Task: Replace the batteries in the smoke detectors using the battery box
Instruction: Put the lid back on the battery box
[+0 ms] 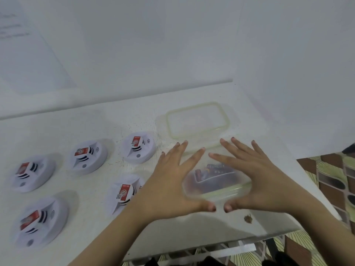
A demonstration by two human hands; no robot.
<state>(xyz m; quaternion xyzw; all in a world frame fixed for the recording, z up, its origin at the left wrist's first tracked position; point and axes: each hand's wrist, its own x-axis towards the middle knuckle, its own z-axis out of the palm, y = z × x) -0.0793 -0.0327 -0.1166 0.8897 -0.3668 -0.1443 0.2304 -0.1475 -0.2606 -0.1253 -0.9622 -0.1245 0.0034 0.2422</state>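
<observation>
Five smoke detectors [86, 157] wear unreadable red labels [81, 151]; left hand [172, 181] and right hand [255, 177], spread, perhaps touch the battery box [215, 181].

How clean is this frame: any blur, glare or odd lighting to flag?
Head view: motion blur smears the battery box, the left hand and the right hand; detectors are soft, their labels unreadable; light is flat and even, shadows faint, no glare.

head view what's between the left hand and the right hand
The clear battery box, batteries visible inside, sits between the left hand and right hand, both with fingers spread. The head view shows it; blur hides whether they touch it.
</observation>
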